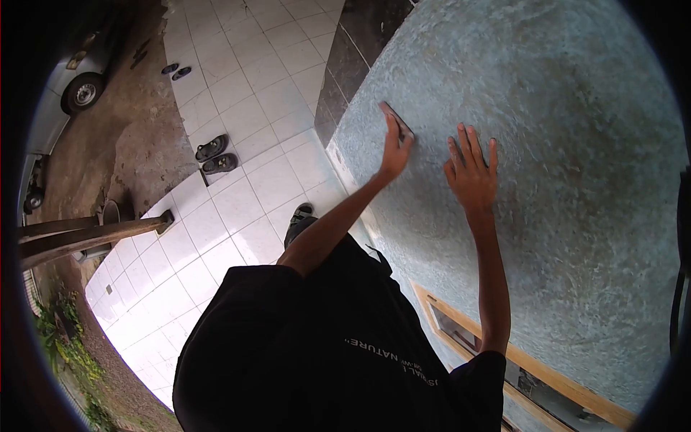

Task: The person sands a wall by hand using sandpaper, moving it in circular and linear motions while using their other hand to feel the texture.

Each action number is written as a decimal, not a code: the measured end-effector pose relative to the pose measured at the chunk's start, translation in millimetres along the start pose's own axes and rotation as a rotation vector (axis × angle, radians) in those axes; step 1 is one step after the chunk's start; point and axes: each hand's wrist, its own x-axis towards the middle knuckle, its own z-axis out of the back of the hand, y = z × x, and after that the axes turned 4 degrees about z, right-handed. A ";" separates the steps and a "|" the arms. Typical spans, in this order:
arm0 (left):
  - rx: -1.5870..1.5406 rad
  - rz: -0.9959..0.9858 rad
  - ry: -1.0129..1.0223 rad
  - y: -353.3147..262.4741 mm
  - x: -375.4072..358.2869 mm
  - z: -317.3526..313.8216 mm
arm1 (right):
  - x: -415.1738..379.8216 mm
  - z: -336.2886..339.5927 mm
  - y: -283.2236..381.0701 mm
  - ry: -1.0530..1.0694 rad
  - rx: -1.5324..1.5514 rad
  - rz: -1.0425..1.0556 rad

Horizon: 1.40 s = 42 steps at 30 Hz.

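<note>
My left hand (394, 153) is shut on a thin, dark flat tool (397, 120) and presses it against a rough, blue-grey textured wall (561, 129). My right hand (471, 176) lies flat on the same wall just right of it, fingers spread and pointing up, holding nothing. The two hands are about a hand's width apart. My black shirt (324, 345) fills the lower middle of the view, and one of my feet (301, 216) shows below on the floor.
A white tiled floor (237, 108) lies left of the wall, with a pair of sandals (216, 155) and another pair (175, 70) farther off. A wooden window frame (547, 378) sits low on the wall. A wooden beam (93, 234), plants and a parked car (75, 79) are at the left.
</note>
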 end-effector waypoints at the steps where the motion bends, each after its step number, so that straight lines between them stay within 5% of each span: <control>1: -0.001 0.001 0.001 -0.8 -1.2 3.1 | -0.1 0.2 -0.2 0.016 0.000 0.006; 7: -0.045 -0.039 0.139 -0.9 -56.5 -15.3 | 4.2 -5.3 2.7 0.051 -0.010 0.038; 12: -0.046 -0.033 0.047 13.7 -15.6 -8.5 | 8.3 -6.7 5.7 0.114 -0.035 0.047; 14: -0.169 0.141 0.016 19.8 -0.4 6.1 | 8.2 -6.8 5.6 0.146 -0.066 0.058; 22: -0.057 0.065 0.183 2.6 -58.1 -13.1 | 9.4 -10.4 7.4 0.110 -0.024 0.045; 26: -0.082 0.041 0.025 27.1 -13.5 -5.8 | 9.3 -12.7 7.6 0.099 -0.013 0.045; 31: -0.193 0.169 0.065 20.8 -23.0 5.3 | 10.3 -10.8 7.4 0.090 0.000 0.043; 33: -0.123 0.036 0.173 21.4 -53.0 -6.9 | 10.7 -11.9 9.1 0.088 0.006 0.038; 36: -0.114 0.160 0.199 -1.8 -58.4 -11.2 | 10.3 -14.2 9.9 0.090 0.030 0.017; 42: -0.102 0.164 -0.087 29.7 -3.6 0.7 | 8.7 -13.3 8.3 0.088 0.029 0.034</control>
